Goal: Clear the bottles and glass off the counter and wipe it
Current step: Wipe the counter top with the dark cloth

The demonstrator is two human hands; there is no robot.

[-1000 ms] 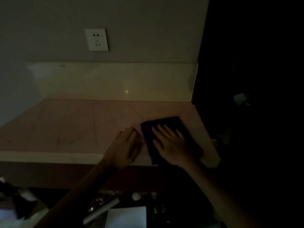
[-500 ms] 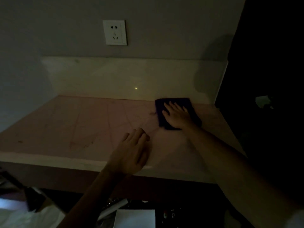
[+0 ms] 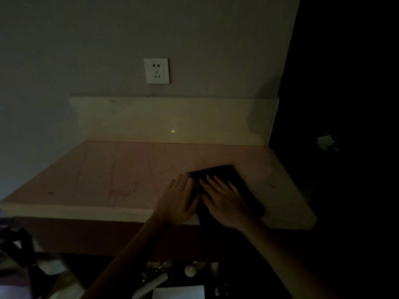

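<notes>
Two hands lie flat on the counter (image 3: 112, 175) before us, close to its front edge. Our right hand (image 3: 224, 201) presses palm-down with fingers spread on a dark cloth (image 3: 228, 173), which lies at about five o'clock on the counter top and reaches its front edge. Our left hand (image 3: 179, 201) rests just beside it at nine o'clock from the cloth, fingers together and open, gripping nothing, its fingertips at the cloth's edge. The pinkish surface beyond carries faint streaks. At twelve o'clock a pale backsplash (image 3: 140, 119) rises, and above it a white wall socket (image 3: 157, 70) sits on the grey wall.
</notes>
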